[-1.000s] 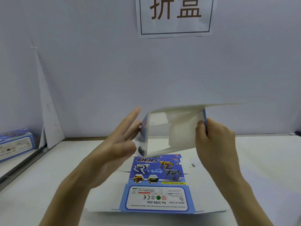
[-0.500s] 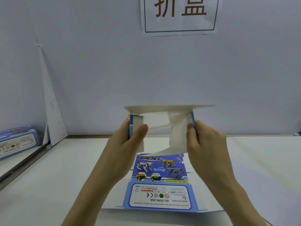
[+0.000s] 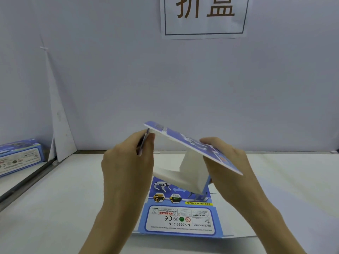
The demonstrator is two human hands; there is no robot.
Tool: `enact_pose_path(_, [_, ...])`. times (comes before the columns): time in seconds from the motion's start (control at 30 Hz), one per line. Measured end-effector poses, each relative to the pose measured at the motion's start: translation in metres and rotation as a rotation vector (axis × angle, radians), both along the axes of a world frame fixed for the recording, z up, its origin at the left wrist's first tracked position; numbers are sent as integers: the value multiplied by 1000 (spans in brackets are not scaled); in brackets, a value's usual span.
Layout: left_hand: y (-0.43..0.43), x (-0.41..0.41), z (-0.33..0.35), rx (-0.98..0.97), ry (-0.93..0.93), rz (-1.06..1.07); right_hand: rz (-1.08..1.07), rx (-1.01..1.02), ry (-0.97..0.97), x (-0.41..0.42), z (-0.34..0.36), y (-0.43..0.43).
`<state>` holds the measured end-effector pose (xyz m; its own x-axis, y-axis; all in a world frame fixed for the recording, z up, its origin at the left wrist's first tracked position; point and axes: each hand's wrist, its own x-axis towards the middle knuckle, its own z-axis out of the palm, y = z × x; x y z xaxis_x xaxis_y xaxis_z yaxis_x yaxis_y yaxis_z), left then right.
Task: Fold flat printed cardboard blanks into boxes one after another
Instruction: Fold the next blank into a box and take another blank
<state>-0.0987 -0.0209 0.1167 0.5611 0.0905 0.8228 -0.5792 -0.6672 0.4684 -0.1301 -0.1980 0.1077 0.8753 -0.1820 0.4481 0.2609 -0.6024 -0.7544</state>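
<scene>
A half-formed blue printed box [image 3: 185, 142] is held up above the table, its white inside [image 3: 176, 158] facing me and its top panel sloping down to the right. My left hand [image 3: 126, 162] pinches its left side wall between thumb and fingers. My right hand [image 3: 227, 162] grips the right side, fingers lying on the blue top panel. Beneath them a flat printed blank [image 3: 181, 215] with robot-dog pictures lies on the white table [image 3: 55, 208], partly hidden by the held box.
A finished blue box [image 3: 18, 156] sits at the far left beyond a dark rail [image 3: 27, 182]. A white folded card [image 3: 58, 125] leans against the back wall. A paper sign [image 3: 204, 15] hangs on the wall above.
The held box has tilted, so its blue outer panel now shows on top and slopes right. Both hands shifted their hold with it; the left thumb now pinches the side wall.
</scene>
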Motion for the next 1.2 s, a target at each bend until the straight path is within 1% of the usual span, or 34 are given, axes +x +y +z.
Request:
enact_pose_path(0.07, [4, 0, 2, -22, -36, 19, 109, 58, 81, 0, 3, -1])
enact_pose_path(0.13, [8, 1, 2, -20, -47, 33, 194, 51, 139, 0, 4, 0])
enact_pose_path(0.17, [8, 2, 3, -14, -37, 33, 194, 28, 153, 0, 6, 1])
enact_pose_path(0.23, [6, 3, 3, 26, -11, 19, 127, 33, 141, 2, 5, 1])
enact_pose_path(0.3, [4, 6, 1, 63, 19, -23, 44, 141, 126, 5, 5, -3])
enact_pose_path(0.37, [4, 6, 0, 70, 36, -22, 84, 267, 120, 6, 9, -5])
enact_pose_path(0.43, [3, 6, -1, 61, 44, 3, 134, 323, 139, 7, 9, -8])
enact_pose_path(0.5, [0, 4, -1, 57, 58, -10, 128, 347, 170, 11, 6, -9])
enact_pose_path(0.57, [-1, 5, 2, -34, 103, -139, 89, 430, 175, 14, 3, -10])
enact_pose_path(0.63, [4, 6, 2, -156, 186, -370, 85, 617, 185, 16, 5, -10])
enact_pose_path(0.67, [9, 8, 1, -146, 190, -464, 104, 712, 198, 17, 7, -11])
enact_pose_path(0.73, [12, 12, -1, 53, 165, -517, 149, 834, 239, 15, 12, -10])
enact_pose_path(0.8, [6, 18, -8, 276, 140, -410, 182, 799, 290, 12, 15, -10])
enact_pose_path(0.87, [-1, 23, -14, 382, 61, -262, 206, 653, 348, 7, 18, -7])
enact_pose_path(0.9, [-2, 24, -14, 386, 26, -228, 221, 572, 368, 5, 19, -7])
enact_pose_path(0.97, [4, 24, -11, 345, -23, -241, 244, 427, 378, 4, 20, -9])
enact_pose_path(1.03, [12, 27, -7, 316, -79, -237, 203, 255, 359, 2, 20, -12])
enact_pose_path(1.07, [14, 27, -4, 319, -93, -237, 180, 174, 319, 1, 20, -15])
enact_pose_path(1.1, [15, 26, -2, 337, -88, -233, 161, 147, 243, 1, 21, -17])
enact_pose_path(1.13, [16, 21, 0, 357, -62, -231, 134, 181, 116, 0, 21, -19])
enact_pose_path(1.2, [18, 16, 5, 403, 2, -241, 61, 371, -174, -4, 24, -24])
